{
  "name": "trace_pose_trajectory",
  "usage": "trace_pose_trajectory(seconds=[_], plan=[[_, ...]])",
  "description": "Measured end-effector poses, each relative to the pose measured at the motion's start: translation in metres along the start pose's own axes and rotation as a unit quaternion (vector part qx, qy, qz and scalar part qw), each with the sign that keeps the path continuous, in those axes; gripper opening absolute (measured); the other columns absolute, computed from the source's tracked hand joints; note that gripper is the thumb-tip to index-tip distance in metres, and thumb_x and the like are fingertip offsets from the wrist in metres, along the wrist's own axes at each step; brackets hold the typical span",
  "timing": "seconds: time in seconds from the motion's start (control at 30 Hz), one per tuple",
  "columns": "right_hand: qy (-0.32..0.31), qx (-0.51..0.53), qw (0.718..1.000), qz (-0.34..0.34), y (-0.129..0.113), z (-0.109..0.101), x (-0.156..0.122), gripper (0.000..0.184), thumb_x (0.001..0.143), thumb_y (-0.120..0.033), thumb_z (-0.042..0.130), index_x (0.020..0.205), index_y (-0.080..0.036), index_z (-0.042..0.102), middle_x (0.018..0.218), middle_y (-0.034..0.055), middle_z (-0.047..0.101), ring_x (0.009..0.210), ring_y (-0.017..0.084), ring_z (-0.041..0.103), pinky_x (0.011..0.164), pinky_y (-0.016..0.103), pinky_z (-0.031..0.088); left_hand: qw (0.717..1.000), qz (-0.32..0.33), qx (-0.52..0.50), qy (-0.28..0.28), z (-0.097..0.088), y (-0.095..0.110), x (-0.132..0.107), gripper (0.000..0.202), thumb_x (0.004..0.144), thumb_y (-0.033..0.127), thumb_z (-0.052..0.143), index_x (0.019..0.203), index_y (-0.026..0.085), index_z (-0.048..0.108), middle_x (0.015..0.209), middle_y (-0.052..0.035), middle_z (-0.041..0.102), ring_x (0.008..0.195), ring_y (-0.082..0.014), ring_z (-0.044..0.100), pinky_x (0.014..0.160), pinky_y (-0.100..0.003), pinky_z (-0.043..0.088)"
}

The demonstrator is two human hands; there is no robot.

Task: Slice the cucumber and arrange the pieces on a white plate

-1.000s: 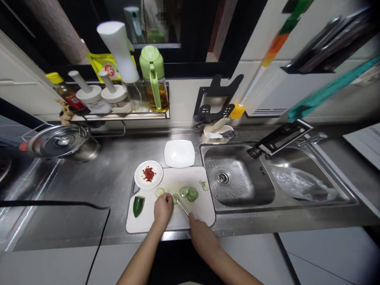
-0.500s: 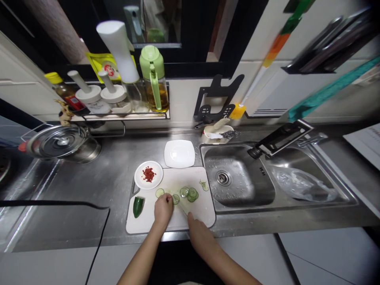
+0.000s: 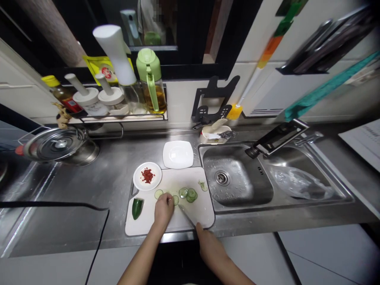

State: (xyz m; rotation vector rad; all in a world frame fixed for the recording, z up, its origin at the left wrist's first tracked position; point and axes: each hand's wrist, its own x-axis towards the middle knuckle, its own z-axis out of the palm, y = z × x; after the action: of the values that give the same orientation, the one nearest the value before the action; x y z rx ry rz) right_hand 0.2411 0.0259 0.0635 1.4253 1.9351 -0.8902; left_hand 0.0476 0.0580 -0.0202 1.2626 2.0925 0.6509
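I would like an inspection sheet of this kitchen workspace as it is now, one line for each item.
Surface: steel counter, white cutting board at its front edge.
Job's things: cucumber slices and a green piece on the board; knife.
Clutter: chili plate, empty square plate.
Hands: left hand curled on board, contents hidden; right hand grips knife.
Cables: black cable on counter, left.
Surroundings: sink, condiment rack.
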Motion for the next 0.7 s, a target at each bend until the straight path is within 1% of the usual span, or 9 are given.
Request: trace_pose_trajectory(seconds=[0.07, 0.13, 0.17, 0.2, 0.27, 0.33, 0.47, 0.6, 0.7], plan=[[0.005, 0.001, 1.000, 0.002, 0.002, 0.001, 0.000, 0.068, 0.075, 0.006, 0.028, 0.141, -0.010, 0.034, 0.108, 0.0158, 0.065, 0.102, 0.025, 0.060, 0.079, 0.029, 0.045, 1.000, -0.010, -0.016, -0.007, 0.001, 0.002, 0.000, 0.014, 0.080, 0.026, 0.049, 0.081, 0.018, 0.060, 0.072, -0.0014, 0.062, 0.068, -0.0140, 0.055, 0.068, -0.024, 0.038], [0.009, -0.001, 1.000, 0.003, 0.002, 0.001, 0.000, 0.068, 0.075, 0.006, 0.029, 0.141, -0.011, 0.034, 0.108, 0.0160, 0.065, 0.102, 0.025, 0.060, 0.079, 0.029, 0.045, 0.999, -0.032, -0.025, -0.010, 0.002, 0.004, 0.001, 0.018, 0.080, 0.029, 0.051, 0.091, 0.018, 0.060, 0.072, -0.0008, 0.063, 0.067, -0.0135, 0.056, 0.068, -0.024, 0.038], [0.010, -0.002, 1.000, 0.002, 0.003, 0.001, 0.001, 0.068, 0.075, 0.006, 0.030, 0.141, -0.011, 0.034, 0.107, 0.0160, 0.065, 0.103, 0.025, 0.060, 0.079, 0.029, 0.045, 0.999, -0.038, -0.024, -0.011, 0.002, 0.005, 0.002, 0.019, 0.080, 0.029, 0.052, 0.093, 0.018, 0.060, 0.072, -0.0009, 0.063, 0.067, -0.0134, 0.056, 0.068, -0.024, 0.038], [0.012, -0.001, 1.000, 0.000, 0.003, 0.001, 0.001, 0.068, 0.075, 0.006, 0.030, 0.141, -0.011, 0.034, 0.107, 0.0159, 0.065, 0.102, 0.025, 0.060, 0.079, 0.029, 0.045, 0.999, -0.040, -0.019, -0.014, 0.003, 0.005, 0.002, 0.018, 0.080, 0.029, 0.052, 0.091, 0.018, 0.061, 0.072, -0.0010, 0.064, 0.068, -0.0134, 0.056, 0.068, -0.023, 0.037], [0.014, 0.001, 1.000, -0.003, 0.004, 0.001, 0.002, 0.069, 0.074, 0.007, 0.030, 0.141, -0.011, 0.034, 0.106, 0.0159, 0.065, 0.101, 0.025, 0.061, 0.078, 0.029, 0.045, 0.999, -0.030, -0.007, -0.022, 0.002, 0.007, 0.003, 0.015, 0.079, 0.027, 0.051, 0.080, 0.018, 0.063, 0.069, -0.0009, 0.063, 0.067, -0.0129, 0.055, 0.066, -0.023, 0.036], [0.014, 0.004, 1.000, -0.003, 0.005, 0.002, 0.002, 0.070, 0.073, 0.007, 0.031, 0.141, -0.010, 0.034, 0.104, 0.0160, 0.066, 0.099, 0.025, 0.061, 0.077, 0.029, 0.045, 0.999, -0.020, -0.006, -0.024, -0.002, 0.007, 0.003, 0.017, 0.079, 0.025, 0.049, 0.072, 0.018, 0.062, 0.068, -0.0005, 0.063, 0.066, -0.0125, 0.055, 0.064, -0.022, 0.035], [0.008, 0.006, 1.000, -0.006, 0.007, 0.002, 0.002, 0.071, 0.072, 0.007, 0.031, 0.140, -0.010, 0.035, 0.104, 0.0159, 0.066, 0.099, 0.026, 0.061, 0.076, 0.030, 0.046, 0.999, -0.038, -0.030, 0.001, -0.019, 0.002, 0.007, 0.019, 0.079, 0.027, 0.048, 0.075, 0.019, 0.064, 0.069, 0.0003, 0.065, 0.064, -0.0127, 0.056, 0.064, -0.022, 0.037], [0.011, -0.007, 1.000, -0.007, 0.007, 0.003, 0.002, 0.070, 0.073, 0.007, 0.030, 0.141, -0.010, 0.034, 0.105, 0.0158, 0.065, 0.100, 0.026, 0.061, 0.078, 0.030, 0.046, 0.995, -0.089, -0.026, 0.042, -0.037, -0.012, 0.014, 0.019, 0.078, 0.031, 0.050, 0.079, 0.020, 0.066, 0.071, 0.0000, 0.067, 0.066, -0.0145, 0.059, 0.067, -0.023, 0.039], [0.009, -0.011, 1.000, -0.001, 0.007, 0.003, 0.003, 0.069, 0.075, 0.007, 0.030, 0.141, -0.011, 0.034, 0.107, 0.0154, 0.065, 0.102, 0.025, 0.060, 0.079, 0.029, 0.045, 0.992, -0.113, -0.014, 0.058, -0.043, -0.022, 0.020, 0.020, 0.079, 0.031, 0.049, 0.079, 0.020, 0.065, 0.073, -0.0008, 0.068, 0.066, -0.0155, 0.059, 0.066, -0.024, 0.039]])
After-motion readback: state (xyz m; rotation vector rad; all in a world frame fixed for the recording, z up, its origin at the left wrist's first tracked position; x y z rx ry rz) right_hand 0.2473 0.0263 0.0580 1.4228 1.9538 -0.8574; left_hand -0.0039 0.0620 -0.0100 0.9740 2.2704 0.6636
